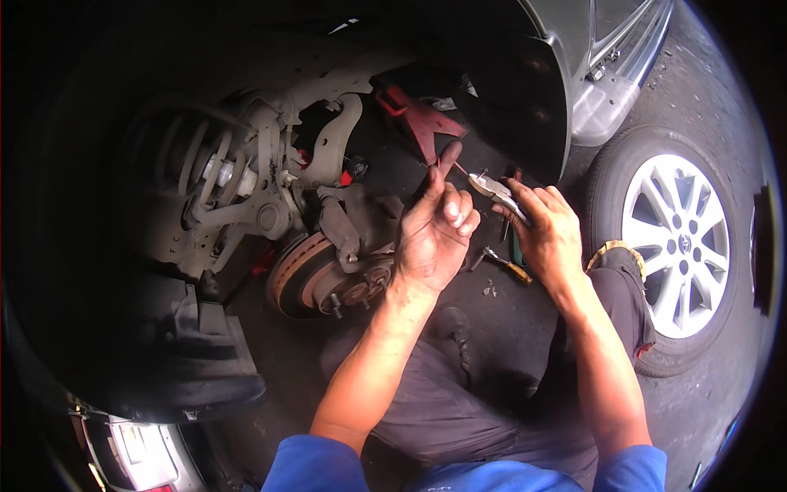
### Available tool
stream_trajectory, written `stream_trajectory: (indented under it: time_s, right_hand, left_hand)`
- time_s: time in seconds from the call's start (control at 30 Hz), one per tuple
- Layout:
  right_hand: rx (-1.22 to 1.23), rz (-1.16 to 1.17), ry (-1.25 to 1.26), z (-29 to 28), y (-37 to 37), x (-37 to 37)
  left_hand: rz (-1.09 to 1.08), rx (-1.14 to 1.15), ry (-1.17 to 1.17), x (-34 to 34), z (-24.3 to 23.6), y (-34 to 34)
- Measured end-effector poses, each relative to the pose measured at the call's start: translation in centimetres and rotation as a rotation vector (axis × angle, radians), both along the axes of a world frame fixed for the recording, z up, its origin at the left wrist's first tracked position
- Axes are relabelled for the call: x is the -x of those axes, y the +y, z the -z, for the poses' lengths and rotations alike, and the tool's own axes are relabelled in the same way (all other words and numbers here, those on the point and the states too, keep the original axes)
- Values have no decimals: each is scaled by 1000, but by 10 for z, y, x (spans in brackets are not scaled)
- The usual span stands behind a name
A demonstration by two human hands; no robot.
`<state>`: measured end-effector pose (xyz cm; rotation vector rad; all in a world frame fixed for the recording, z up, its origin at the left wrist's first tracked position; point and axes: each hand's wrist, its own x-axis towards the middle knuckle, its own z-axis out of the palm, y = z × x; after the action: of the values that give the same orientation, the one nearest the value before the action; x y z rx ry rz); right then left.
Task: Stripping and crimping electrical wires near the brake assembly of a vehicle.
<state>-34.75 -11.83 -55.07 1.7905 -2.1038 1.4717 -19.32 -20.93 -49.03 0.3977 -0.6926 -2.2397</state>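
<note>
Right hand (551, 234) is clasped round silver pliers (494, 192), apart from the left hand (434, 242), where a thin piece (461, 169) seems pinched, presumably to be kept steady

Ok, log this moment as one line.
left hand: raised, grip unclear | right hand: gripping silver metal pliers | round rusty-edged brake disc: exposed

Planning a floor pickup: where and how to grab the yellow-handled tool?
By its yellow handle, likely from above on the right: it lies on the floor, handle thicker and angled toward the person's right, narrower metal end pointing away.
</note>
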Motion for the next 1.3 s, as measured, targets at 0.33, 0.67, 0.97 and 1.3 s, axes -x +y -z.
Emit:
stream_trajectory:
  time_s: [0.33,0.67,0.97,1.3]
  right_hand:
    - [-3,-6,-58,3,6,8]
    - [-509,-216,-607,26,-3,-10]
    - [-583,-219,-598,78,-14,-45]
    - [-747,-223,-748,93,-16,-56]
  left_hand:
    - [-279,1380,-1105,6,1,2]
    - [-138,826,-1072,-8,50,-7]
    - [-190,520,-1173,-34,96,-5]
    - [-158,465,-1198,-39,111,-7]
